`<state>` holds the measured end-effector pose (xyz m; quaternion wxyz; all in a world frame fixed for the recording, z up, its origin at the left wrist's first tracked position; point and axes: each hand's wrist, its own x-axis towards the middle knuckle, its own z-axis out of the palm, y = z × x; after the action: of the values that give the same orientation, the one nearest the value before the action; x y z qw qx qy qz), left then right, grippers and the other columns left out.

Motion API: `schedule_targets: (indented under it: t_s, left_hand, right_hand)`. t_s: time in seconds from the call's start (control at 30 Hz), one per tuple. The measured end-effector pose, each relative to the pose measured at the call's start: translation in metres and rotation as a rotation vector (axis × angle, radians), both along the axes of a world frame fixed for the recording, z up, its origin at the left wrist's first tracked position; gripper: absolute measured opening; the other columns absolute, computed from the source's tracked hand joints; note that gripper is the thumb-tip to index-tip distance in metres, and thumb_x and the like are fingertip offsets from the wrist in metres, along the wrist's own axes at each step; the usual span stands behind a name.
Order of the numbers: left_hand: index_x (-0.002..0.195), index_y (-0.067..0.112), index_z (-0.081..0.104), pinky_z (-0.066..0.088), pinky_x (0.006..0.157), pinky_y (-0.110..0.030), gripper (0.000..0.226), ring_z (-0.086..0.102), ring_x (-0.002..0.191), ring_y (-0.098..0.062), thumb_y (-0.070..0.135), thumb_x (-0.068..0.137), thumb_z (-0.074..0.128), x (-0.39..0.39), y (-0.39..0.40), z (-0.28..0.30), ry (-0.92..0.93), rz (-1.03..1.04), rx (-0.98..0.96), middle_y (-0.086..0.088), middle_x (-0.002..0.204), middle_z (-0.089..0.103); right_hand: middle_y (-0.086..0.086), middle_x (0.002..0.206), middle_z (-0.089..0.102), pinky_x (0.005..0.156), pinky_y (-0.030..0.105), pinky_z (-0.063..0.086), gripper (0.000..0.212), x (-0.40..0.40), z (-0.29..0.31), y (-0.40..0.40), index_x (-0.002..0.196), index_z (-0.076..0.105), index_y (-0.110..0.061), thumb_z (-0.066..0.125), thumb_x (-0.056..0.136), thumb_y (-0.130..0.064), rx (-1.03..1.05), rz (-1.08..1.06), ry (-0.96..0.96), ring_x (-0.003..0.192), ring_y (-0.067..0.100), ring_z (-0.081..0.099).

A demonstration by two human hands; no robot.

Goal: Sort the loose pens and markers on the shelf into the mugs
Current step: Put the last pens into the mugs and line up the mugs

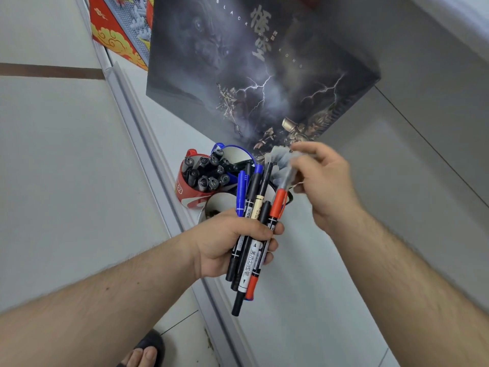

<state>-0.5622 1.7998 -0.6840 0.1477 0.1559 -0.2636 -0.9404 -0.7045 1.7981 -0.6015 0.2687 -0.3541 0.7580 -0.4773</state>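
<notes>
My left hand grips a bundle of several pens and markers with black, blue and red caps, held above the shelf edge. My right hand pinches a blurred red-tipped marker at its upper end, just right of the bundle. On the white shelf stand three mugs. A red mug is packed with black markers. A blue-rimmed mug behind it holds a few pens. A white mug sits nearest, partly hidden by my left hand.
A large dark poster box stands behind the mugs. A red and yellow box sits further back. The shelf's grey front rail runs diagonally. My sandalled foot shows on the floor below.
</notes>
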Motion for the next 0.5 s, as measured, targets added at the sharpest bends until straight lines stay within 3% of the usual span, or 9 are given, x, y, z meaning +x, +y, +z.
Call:
schedule_targets:
  t_s: [0.1,0.2,0.37,0.5]
  left_hand:
    - [0.084,0.004,0.065,0.054,0.054,-0.026,0.019,0.062,0.060,-0.016,-0.003,0.068,0.058,-0.003,-0.003,-0.003,-0.030,0.042,0.027,-0.005,0.075,0.064]
    - [0.083,0.004,0.065,0.053,0.053,-0.025,0.017,0.060,0.057,-0.016,-0.001,0.067,0.060,-0.004,-0.008,-0.008,-0.060,0.133,0.124,-0.008,0.072,0.059]
    - [0.084,0.006,0.063,0.052,0.050,-0.023,0.014,0.058,0.050,-0.016,-0.002,0.073,0.059,-0.001,-0.011,-0.005,-0.056,0.194,0.144,-0.008,0.067,0.056]
    - [0.084,0.006,0.061,0.051,0.049,-0.022,0.020,0.057,0.048,-0.015,-0.005,0.089,0.046,-0.001,-0.010,-0.005,-0.073,0.209,0.145,-0.008,0.067,0.055]
  right_hand:
    - [0.003,0.059,0.062,0.050,0.026,0.045,0.028,-0.026,0.011,-0.001,0.096,0.064,-0.020,0.049,0.084,0.001,-0.235,-0.314,-0.013,0.051,0.016,0.057]
    - [-0.006,0.060,0.064,0.056,0.027,0.053,0.020,-0.053,0.016,0.009,0.103,0.060,-0.019,0.048,0.092,-0.007,-0.348,-0.524,0.092,0.055,0.016,0.061]
    - [-0.007,0.081,0.063,0.075,0.044,0.057,0.018,-0.071,-0.013,0.029,0.091,0.058,-0.043,0.055,0.085,-0.027,-0.281,-0.453,0.366,0.077,0.023,0.069]
    - [-0.008,0.083,0.063,0.076,0.034,0.056,0.019,-0.067,-0.031,0.019,0.098,0.058,-0.035,0.059,0.085,-0.022,-0.277,-0.332,0.505,0.076,0.017,0.067]
